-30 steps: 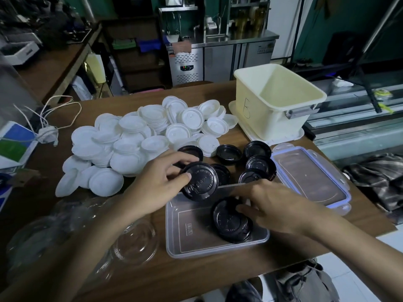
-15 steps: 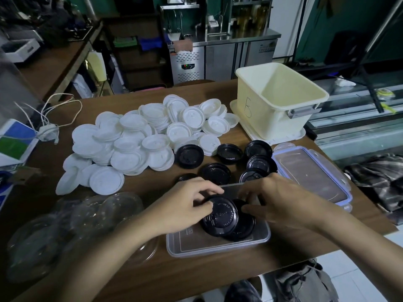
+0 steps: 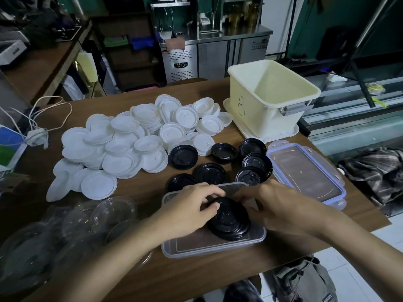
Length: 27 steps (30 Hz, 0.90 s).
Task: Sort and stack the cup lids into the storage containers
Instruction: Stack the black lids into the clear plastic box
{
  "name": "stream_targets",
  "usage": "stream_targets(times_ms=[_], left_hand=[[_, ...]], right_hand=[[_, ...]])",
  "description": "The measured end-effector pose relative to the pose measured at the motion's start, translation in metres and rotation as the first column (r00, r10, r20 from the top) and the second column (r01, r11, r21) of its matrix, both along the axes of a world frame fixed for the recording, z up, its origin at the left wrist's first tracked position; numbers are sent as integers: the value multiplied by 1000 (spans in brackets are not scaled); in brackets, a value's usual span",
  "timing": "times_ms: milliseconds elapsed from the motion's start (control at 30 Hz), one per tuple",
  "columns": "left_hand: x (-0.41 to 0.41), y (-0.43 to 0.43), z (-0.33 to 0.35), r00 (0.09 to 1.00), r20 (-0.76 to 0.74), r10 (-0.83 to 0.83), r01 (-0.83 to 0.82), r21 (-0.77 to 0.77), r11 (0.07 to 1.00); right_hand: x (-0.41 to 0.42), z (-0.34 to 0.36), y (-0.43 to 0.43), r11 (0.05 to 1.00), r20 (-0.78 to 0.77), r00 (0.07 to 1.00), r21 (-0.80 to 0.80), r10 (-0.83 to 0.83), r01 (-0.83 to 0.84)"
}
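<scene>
1. Black lids (image 3: 229, 221) are sitting in a small pile inside the clear box (image 3: 209, 249), at the near edge of the worktop (image 3: 130, 269).
2. Left hand (image 3: 187, 212) is pinching the top lid of the pile. The thumb is lying on the near rim and the fingers are bending over the far rim.
3. Right hand (image 3: 281, 208) is resting on the other side of the pile, with its fingers bending round the edge and touching it. The thumb is mostly hiding, so I am only guessing that it is gripping too.
4. Both hands seem to be pressing the top lid down so that it is nesting on the lids below.
5. Loose lids (image 3: 184, 156), black ones too, are lying on the worktop just behind the box.
6. White lids (image 3: 130, 147) are lying in a big heap to the left, and see-through lids (image 3: 98, 214) are lying near the left arm.
7. The cream bin (image 3: 272, 99) is standing at the back right, and the box cover (image 3: 305, 171) is lying beside the clear box.
8. These lids are looking very light and thin. I am thinking they bend if you squeeze the middle, so taking them by the rim with the fingertips is best.
9. The plastic is looking shiny and slippery. A pile may be sliding sideways if pushed from one side, so holding it on both sides is safer.
10. Most of the sorting is not yet done.
</scene>
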<state>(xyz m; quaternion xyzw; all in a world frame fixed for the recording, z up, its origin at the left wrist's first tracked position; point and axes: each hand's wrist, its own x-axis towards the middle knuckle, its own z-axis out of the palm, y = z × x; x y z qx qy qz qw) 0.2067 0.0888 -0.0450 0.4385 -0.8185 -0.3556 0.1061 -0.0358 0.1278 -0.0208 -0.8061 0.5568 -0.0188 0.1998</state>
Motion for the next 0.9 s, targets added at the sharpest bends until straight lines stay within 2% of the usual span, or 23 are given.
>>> stream_targets(times_ms=[233,367,533,733,900], left_hand=[[-8,5,-11,999,-51,-18,15,-54,998],[-5,4,-14,996,-89,-10,5,-56,998],[6,2,-13,988,-89,-129,132,30,991],[2,2,-12,983,-130,-128,125,-32,992],[1,1,-13,987,-84,-140,137,-43,990]], right_hand=[[3,8,5,997,-1,999,65,37,-37],[7,11,6,998,-78,996,48,54,-50],[7,15,6,996,-144,986,29,84,-81],[8,16,4,992,-249,963,-45,104,-119],[10,11,2,988,-217,966,-24,142,-150]])
